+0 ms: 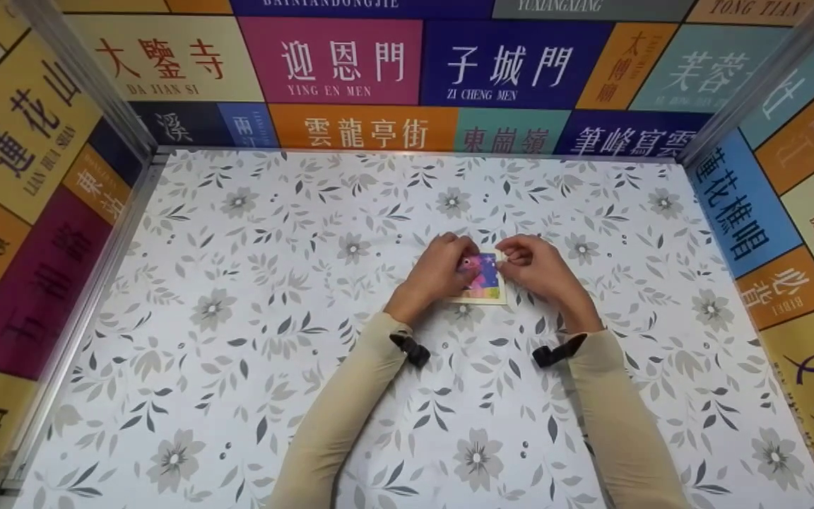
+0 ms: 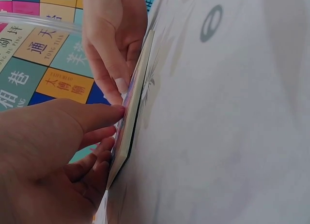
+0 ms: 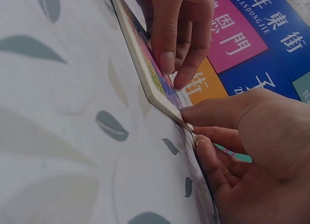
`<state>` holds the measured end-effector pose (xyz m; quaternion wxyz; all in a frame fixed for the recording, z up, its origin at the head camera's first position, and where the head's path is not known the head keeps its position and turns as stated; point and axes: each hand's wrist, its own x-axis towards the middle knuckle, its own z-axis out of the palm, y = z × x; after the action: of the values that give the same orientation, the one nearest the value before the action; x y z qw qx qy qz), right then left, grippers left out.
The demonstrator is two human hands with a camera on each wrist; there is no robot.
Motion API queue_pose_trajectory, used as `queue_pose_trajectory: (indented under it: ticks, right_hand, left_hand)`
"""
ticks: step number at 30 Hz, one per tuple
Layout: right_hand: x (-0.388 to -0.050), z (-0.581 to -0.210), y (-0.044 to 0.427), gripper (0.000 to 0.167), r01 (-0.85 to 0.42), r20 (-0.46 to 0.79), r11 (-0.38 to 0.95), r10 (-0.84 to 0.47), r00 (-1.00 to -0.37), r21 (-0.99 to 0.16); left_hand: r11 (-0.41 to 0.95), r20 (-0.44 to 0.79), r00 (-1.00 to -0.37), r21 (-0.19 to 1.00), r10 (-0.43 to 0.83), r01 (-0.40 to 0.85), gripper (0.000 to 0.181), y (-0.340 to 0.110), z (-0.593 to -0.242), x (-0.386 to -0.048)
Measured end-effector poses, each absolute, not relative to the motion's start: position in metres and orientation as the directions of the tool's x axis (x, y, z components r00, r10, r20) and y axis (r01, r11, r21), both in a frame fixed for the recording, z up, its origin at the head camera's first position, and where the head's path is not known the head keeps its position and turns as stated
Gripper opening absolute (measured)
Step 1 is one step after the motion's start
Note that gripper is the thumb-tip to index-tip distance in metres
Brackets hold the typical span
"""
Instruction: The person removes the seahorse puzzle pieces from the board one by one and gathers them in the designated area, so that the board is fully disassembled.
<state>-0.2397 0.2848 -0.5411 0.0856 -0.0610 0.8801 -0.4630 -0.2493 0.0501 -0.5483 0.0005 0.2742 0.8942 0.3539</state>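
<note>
A small, flat, square picture board point(image 1: 490, 284) with a cream rim and a bright pink, blue and yellow picture lies on the patterned tabletop. My left hand point(image 1: 442, 267) covers its left part, the thumb on the picture's face and the other fingers curled at the far edge. From the opposite side, my right hand point(image 1: 538, 268) pinches the rim near a corner between thumb and forefinger. The right wrist view shows the board's thick cream edge point(image 3: 150, 91) low against the surface. Part of the picture is hidden under the left fingers.
White cloth with grey flowers and leaves point(image 1: 237, 311) covers the table. Coloured panels with Chinese lettering point(image 1: 340, 63) stand along the back and both sides, joined by metal corner posts point(image 1: 89, 78). Small black cameras point(image 1: 414, 350) sit at both wrists.
</note>
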Motion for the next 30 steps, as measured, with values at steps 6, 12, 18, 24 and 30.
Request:
queue_pose_trajectory:
  ticks: [6,12,18,24,30]
  right_hand:
    - [-0.239,-0.541,0.285,0.037,-0.018,-0.101,0.557,-0.183,-0.978,-0.83]
    - [-0.24,-0.541,0.286,0.038,-0.015,-0.105,0.554,-0.185,-0.977,-0.832]
    - [-0.239,-0.541,0.286,0.037,-0.023,-0.097,0.557,-0.184,-0.978,-0.83]
    - [-0.239,-0.543,0.287,0.037,-0.026,-0.092,0.541,-0.191,-0.977,-0.841]
    - [-0.239,-0.542,0.29,0.048,-0.011,-0.128,0.53,-0.224,-0.966,-0.848]
  left_hand:
    - [0.616,0.151,-0.86,0.638,0.488,0.461,0.03,0.051,-0.541,-0.246]
    - [0.627,0.154,-0.859,0.623,0.489,0.469,0.03,0.054,-0.547,-0.252]
    - [0.634,0.154,-0.858,0.613,0.489,0.471,0.03,0.054,-0.551,-0.257]
    - [0.673,0.084,-0.865,0.593,0.495,0.443,0.028,0.055,-0.535,-0.253]
    - [0.656,0.087,-0.866,0.616,0.493,0.436,0.025,0.058,-0.545,-0.259]
